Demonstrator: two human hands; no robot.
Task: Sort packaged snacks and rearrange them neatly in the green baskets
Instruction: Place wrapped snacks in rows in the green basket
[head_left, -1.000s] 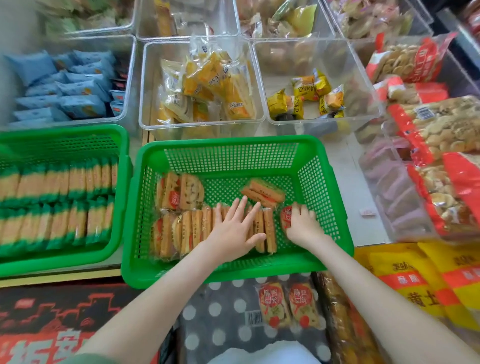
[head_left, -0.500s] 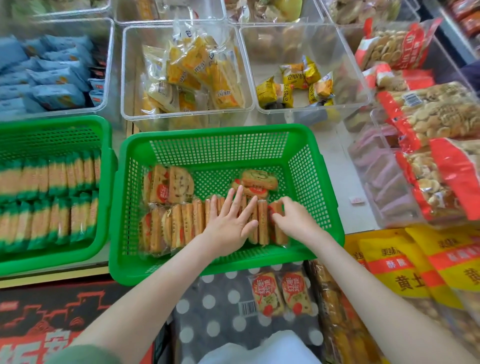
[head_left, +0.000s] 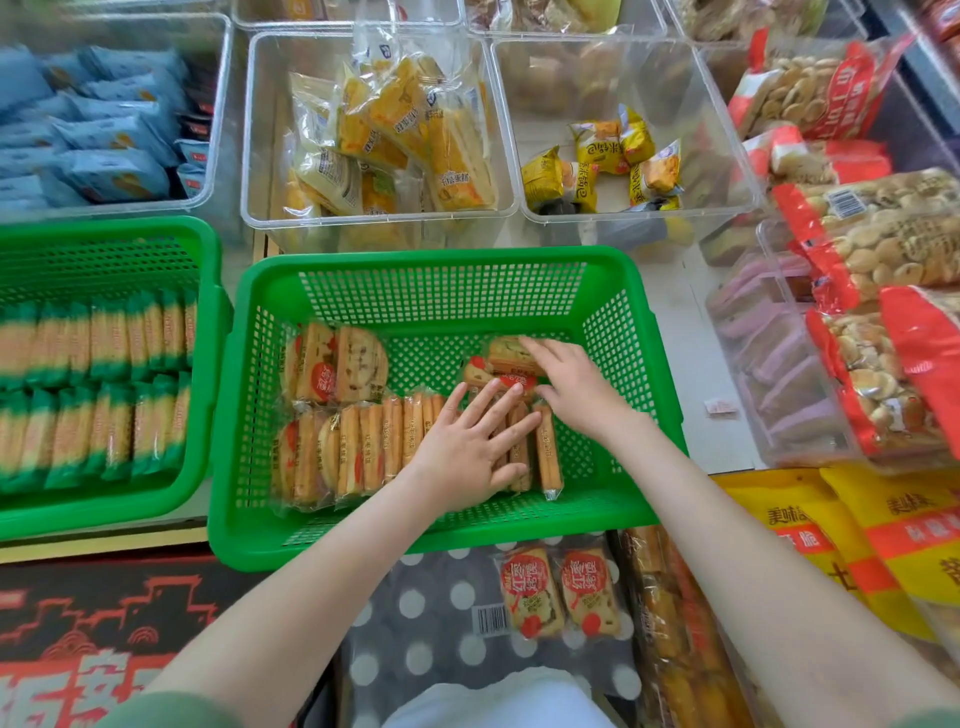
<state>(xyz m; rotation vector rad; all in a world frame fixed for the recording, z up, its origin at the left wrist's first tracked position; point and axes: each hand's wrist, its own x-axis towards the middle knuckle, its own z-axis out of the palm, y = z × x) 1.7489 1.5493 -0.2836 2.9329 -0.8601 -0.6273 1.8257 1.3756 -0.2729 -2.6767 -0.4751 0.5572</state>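
L hand (head_left: 470, 441) flat, fingers spread, pressing the upright biscuit-pack row (head_left: 363, 447) at the green basket (head_left: 415, 270) front (so it won't topple). R hand (head_left: 571, 384) rests on loose biscuit packs (head_left: 498, 358) mid-basket; can't tell if it's gripping.

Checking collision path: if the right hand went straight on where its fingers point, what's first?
The loose clear-wrapped biscuit packet in the green plastic mesh basket; the right hand seems already touching it, depth unclear.
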